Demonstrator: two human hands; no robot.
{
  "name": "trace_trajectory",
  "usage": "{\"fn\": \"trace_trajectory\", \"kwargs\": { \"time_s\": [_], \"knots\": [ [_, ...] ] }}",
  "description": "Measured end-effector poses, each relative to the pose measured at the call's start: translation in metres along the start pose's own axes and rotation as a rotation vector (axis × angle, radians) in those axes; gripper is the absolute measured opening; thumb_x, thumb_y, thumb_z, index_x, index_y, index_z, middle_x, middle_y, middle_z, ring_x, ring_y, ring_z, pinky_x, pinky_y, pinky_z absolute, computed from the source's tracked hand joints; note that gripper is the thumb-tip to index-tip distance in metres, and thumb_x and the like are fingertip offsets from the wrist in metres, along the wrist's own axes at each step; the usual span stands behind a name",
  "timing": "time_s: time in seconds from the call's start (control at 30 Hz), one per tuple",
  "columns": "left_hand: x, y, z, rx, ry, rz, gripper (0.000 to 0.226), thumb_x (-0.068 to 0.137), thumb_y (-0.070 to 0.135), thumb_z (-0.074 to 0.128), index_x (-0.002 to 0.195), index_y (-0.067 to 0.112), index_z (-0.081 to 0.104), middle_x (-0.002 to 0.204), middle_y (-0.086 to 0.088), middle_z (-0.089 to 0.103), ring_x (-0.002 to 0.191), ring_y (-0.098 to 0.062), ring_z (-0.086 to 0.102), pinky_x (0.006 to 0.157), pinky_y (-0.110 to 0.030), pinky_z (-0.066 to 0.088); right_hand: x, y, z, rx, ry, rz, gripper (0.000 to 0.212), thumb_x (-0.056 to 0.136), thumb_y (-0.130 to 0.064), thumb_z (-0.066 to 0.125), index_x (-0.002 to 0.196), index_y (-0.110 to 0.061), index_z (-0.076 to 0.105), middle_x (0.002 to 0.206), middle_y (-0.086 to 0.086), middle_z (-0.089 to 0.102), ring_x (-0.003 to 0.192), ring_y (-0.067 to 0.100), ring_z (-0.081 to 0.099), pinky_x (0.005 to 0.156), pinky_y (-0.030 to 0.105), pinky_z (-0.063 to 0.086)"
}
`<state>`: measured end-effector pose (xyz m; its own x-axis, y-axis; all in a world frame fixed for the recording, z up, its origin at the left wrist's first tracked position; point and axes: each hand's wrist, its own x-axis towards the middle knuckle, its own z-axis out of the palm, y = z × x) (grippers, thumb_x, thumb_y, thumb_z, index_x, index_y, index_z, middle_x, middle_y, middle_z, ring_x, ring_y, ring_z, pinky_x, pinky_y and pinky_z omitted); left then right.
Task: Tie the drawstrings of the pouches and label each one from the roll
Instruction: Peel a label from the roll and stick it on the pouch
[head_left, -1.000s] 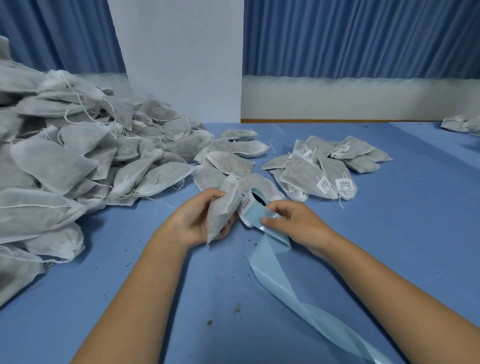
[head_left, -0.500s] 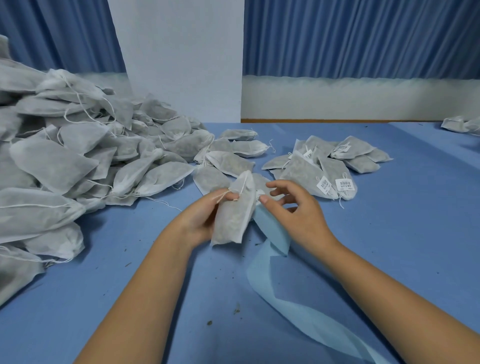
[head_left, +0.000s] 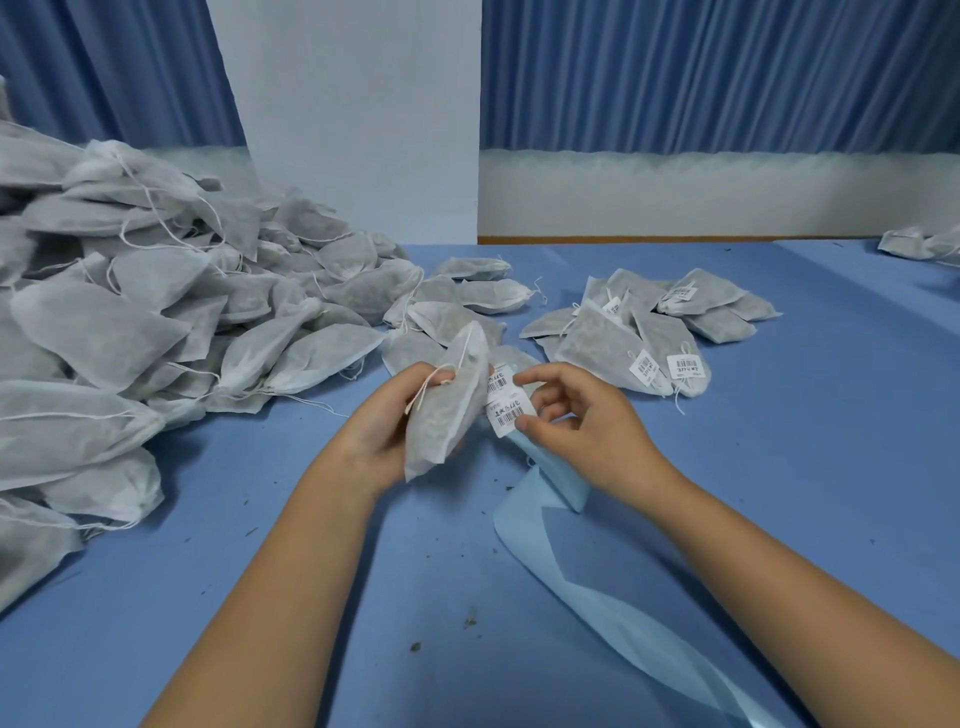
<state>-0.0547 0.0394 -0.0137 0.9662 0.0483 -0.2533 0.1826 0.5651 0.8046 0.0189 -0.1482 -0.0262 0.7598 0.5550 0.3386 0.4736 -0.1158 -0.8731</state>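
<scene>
Early in the batch. Left hand (head_left: 395, 415) grips one grey non-woven drawstring pouch (head_left: 447, 410) upright above the blue desk (head_left: 779, 467), cord draped over the fingers; can't tell if it's knotted. Right hand (head_left: 582, 431) pinches a white barcode label (head_left: 508, 413) on the pale blue backing strip (head_left: 571, 587), just beside the pouch, not stuck on yet. Done: small pile of labelled pouches (head_left: 649, 332), right of centre. Left to do: large heap of unlabelled pouches (head_left: 130, 322) on the left, many cords trailing. My read: well under half finished; this pouch is at the labelling step.
</scene>
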Motion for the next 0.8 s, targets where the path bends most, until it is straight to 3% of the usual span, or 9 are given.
{"fn": "trace_trajectory", "kwargs": {
  "time_s": [0.2,0.4,0.57,0.73,0.8],
  "knots": [
    [0.0044,0.0050,-0.0057,-0.120,-0.044,-0.059,0.033,0.084,0.012,0.053,0.116,0.016,0.047,0.094,0.000,0.046,0.052,-0.011,0.047,0.047,-0.021,0.044,-0.0031,0.0038,0.0013,-0.208,0.069,-0.150,0.035,0.080,-0.008,0.073,0.106,-0.031,0.068,0.082,-0.009,0.059,0.072,0.004,0.055,0.069,0.011,0.041],
    [0.0028,0.0065,-0.0049,-0.094,-0.022,-0.069,0.023,0.088,0.013,0.052,0.111,0.012,0.055,0.097,-0.004,0.051,0.050,-0.013,0.052,0.047,-0.022,0.046,-0.0054,0.0017,0.0011,-0.320,0.169,-0.253,0.025,0.082,-0.016,0.074,0.103,-0.030,0.073,0.090,-0.018,0.056,0.081,0.005,0.059,0.070,0.016,0.047],
    [-0.0011,0.0056,-0.0007,-0.099,-0.016,-0.060,0.015,0.077,0.013,0.058,0.092,0.011,0.061,0.076,-0.002,0.058,0.050,-0.013,0.053,0.049,-0.020,0.046,-0.0071,0.0004,0.0018,-0.307,0.197,-0.317,0.021,0.083,-0.016,0.075,0.101,-0.027,0.075,0.095,-0.009,0.057,0.090,0.009,0.057,0.072,0.020,0.047],
    [0.0011,0.0046,-0.0018,-0.058,0.004,-0.033,0.032,0.071,0.016,0.060,0.103,0.012,0.058,0.094,-0.003,0.054,0.057,-0.012,0.052,0.053,-0.020,0.046,-0.0083,-0.0018,0.0027,-0.267,0.166,-0.390,0.013,0.081,-0.012,0.076,0.090,-0.021,0.078,0.094,-0.004,0.059,0.091,0.012,0.058,0.077,0.029,0.048],
    [0.0008,0.0047,-0.0025,-0.017,0.026,-0.014,0.032,0.074,0.017,0.059,0.105,0.012,0.061,0.088,-0.003,0.058,0.056,-0.013,0.054,0.057,-0.022,0.043,-0.0099,-0.0042,0.0036,-0.226,0.118,-0.401,0.014,0.079,-0.009,0.075,0.088,-0.021,0.077,0.094,-0.002,0.059,0.090,0.013,0.058,0.076,0.029,0.049]
  ]
}}
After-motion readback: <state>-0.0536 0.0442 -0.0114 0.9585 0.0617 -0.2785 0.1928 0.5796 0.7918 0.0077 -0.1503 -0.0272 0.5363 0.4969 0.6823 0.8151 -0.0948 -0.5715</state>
